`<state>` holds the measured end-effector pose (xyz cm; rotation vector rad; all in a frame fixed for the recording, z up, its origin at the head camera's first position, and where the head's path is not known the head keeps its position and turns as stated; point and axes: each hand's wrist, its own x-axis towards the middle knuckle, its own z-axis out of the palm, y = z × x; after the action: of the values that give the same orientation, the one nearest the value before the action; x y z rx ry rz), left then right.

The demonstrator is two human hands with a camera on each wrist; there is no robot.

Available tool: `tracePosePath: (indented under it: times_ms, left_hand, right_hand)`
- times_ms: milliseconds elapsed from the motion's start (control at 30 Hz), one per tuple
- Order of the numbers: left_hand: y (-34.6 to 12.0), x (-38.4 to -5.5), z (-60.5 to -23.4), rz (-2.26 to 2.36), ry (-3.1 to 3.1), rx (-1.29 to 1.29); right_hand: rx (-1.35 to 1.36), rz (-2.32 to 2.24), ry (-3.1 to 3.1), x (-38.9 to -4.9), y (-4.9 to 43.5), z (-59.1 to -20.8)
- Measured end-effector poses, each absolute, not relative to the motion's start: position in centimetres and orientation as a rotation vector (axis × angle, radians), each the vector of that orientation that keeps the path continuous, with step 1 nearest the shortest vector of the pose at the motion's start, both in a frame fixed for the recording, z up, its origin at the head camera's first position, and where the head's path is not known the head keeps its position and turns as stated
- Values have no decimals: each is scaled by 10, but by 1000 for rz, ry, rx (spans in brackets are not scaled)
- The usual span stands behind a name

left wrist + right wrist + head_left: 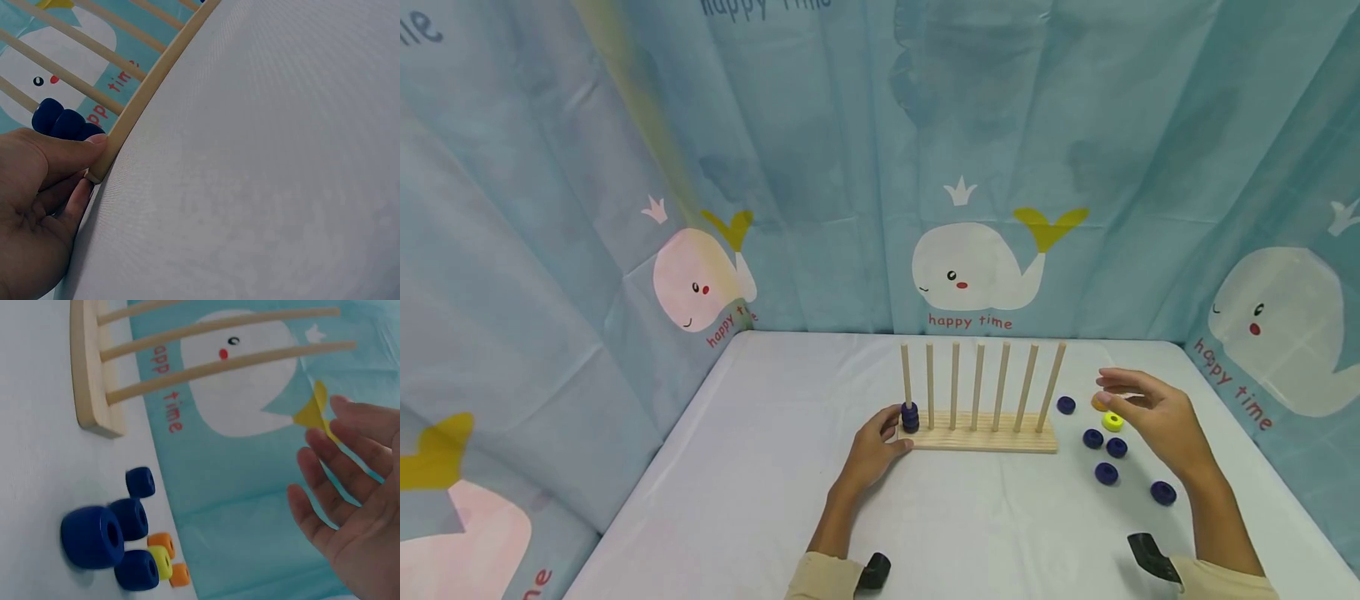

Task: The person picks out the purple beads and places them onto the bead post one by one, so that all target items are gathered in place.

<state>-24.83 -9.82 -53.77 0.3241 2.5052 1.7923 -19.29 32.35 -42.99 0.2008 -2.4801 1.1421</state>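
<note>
A wooden peg rack (977, 440) with a row of upright dowels stands on the table. Its left end is gripped by my left hand (872, 450), thumb on the front edge and fingers round the end. Dark blue beads (910, 418) are stacked at the bottom of the leftmost dowel, right by that hand. My right hand (1157, 417) hovers over the loose beads at the right, fingers extended and apart, holding nothing, as the right wrist view shows. Below it are a yellow bead (162, 562), an orange bead (180, 575) and several blue beads (94, 537).
One blue bead (1163, 493) lies apart, nearer the front right. Another blue bead (1066, 405) sits close to the rack's right end. A white cloth (760, 467) covers the table, and a blue curtain (835, 250) with whale prints hangs behind and at the sides.
</note>
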Motion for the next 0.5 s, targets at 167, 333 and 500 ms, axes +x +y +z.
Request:
tracePosePath:
  times_ms: [167, 333, 500]
  left_hand:
    - [-98, -248, -538, 1777, 2516, 323]
    - [-98, -248, -537, 1767, 2527, 317]
    - [-98, -247, -537, 1768, 2528, 330]
  right_hand:
    - [204, 1137, -2514, -196, 334, -436]
    - [194, 1138, -2553, -198, 345, -445]
    - [122, 1162, -2630, -197, 354, -449]
